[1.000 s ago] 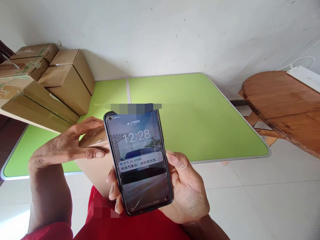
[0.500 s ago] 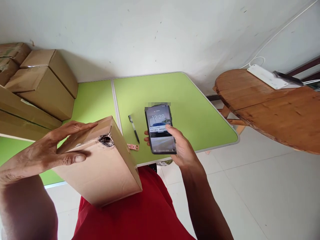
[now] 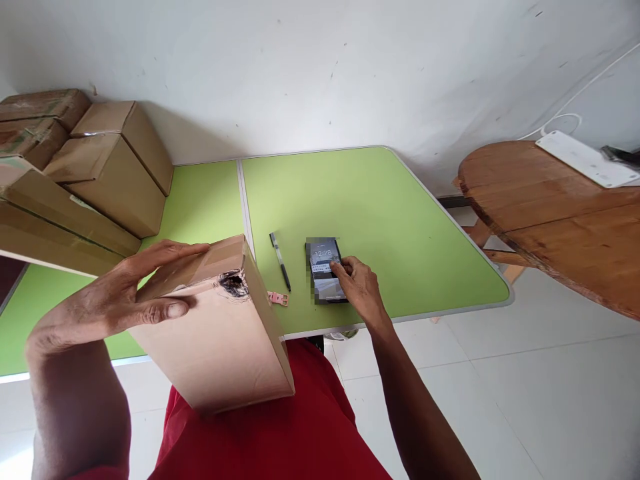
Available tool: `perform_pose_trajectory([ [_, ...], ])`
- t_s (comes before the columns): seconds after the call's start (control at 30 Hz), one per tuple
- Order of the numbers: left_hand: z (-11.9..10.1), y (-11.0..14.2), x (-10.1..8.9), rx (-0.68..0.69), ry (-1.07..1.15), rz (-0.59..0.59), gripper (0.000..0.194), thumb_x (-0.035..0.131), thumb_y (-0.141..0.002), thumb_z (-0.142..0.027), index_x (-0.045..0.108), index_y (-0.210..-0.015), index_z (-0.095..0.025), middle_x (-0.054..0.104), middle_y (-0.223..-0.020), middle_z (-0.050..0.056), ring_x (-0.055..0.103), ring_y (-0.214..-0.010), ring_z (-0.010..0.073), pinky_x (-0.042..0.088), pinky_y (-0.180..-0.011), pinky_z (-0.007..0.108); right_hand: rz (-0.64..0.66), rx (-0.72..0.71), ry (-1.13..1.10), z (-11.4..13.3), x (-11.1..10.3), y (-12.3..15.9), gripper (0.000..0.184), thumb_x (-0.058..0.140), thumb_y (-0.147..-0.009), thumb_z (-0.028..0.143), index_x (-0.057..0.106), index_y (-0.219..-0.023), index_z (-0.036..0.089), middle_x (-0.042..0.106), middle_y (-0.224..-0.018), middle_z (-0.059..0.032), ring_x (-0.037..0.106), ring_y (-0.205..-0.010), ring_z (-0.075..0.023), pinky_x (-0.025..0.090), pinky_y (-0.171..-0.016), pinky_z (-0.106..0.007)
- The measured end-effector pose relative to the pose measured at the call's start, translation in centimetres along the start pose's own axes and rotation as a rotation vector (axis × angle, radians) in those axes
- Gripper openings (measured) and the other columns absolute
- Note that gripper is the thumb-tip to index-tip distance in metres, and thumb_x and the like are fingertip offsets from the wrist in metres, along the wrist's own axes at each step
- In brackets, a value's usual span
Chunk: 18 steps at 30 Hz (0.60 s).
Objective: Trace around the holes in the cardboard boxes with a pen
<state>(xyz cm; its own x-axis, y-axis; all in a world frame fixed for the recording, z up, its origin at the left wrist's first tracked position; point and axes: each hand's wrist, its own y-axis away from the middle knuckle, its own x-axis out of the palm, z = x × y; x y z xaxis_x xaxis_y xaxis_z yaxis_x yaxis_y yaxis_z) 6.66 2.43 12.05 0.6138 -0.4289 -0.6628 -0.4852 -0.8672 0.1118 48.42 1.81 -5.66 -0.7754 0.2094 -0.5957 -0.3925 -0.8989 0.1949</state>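
A cardboard box (image 3: 220, 353) leans against my red shirt, tilted, with a dark torn hole at its upper corner. My left hand (image 3: 133, 293) is closed over its top edge, thumb on the near face and fingers on the top. My right hand (image 3: 363, 288) grips the right side of a black smartphone (image 3: 329, 287), thumb over the lit screen reading 12:28. The phone is low at the green table top, seemingly lying on it. Left of the phone lies a pen (image 3: 280, 261), and beside the box is a small pink strap piece with a buckle (image 3: 279, 299).
Several cardboard boxes (image 3: 117, 173) stand stacked at the left of the green table (image 3: 310, 193), against the white wall. On the right, a wooden table (image 3: 540, 207) bears a white power strip (image 3: 585, 159) with a cable. Pale floor tiles show below.
My right hand has lowered the phone toward the table, and its fingers no longer show behind the phone's left side. My left hand keeps its grip on the box. The view has shifted slightly.
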Motion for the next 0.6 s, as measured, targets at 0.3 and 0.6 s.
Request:
perform_pose_trajectory([
  [0.3,2.3,1.3,1.1,0.123,0.279,0.001,0.069,0.087,-0.094,-0.049,0.067,-0.160,-0.057,0.062,-0.175,0.001,0.062,-0.159,0.0403,0.061,-0.122,0.053,-0.035,-0.129,0.317,-0.2,0.5,0.8,0.042,0.060,-0.098,0.037,0.082,-0.120,0.009,0.075,-0.112,-0.0261,0.068,-0.118,-0.0446,0.048,-0.114,-0.060],
  [0.6,0.9,-0.6,3.4,-0.112,0.462,-0.447,0.098,0.091,-0.081,-0.066,0.057,-0.167,-0.033,0.065,-0.153,0.015,0.071,-0.132,0.0370,0.067,-0.092,0.039,0.186,-0.343,-0.181,7.2,-1.0,8.4,0.071,0.068,-0.104,0.071,0.063,-0.156,0.023,0.067,-0.155,-0.0204,0.068,-0.140,-0.0397,0.057,-0.116,-0.060],
])
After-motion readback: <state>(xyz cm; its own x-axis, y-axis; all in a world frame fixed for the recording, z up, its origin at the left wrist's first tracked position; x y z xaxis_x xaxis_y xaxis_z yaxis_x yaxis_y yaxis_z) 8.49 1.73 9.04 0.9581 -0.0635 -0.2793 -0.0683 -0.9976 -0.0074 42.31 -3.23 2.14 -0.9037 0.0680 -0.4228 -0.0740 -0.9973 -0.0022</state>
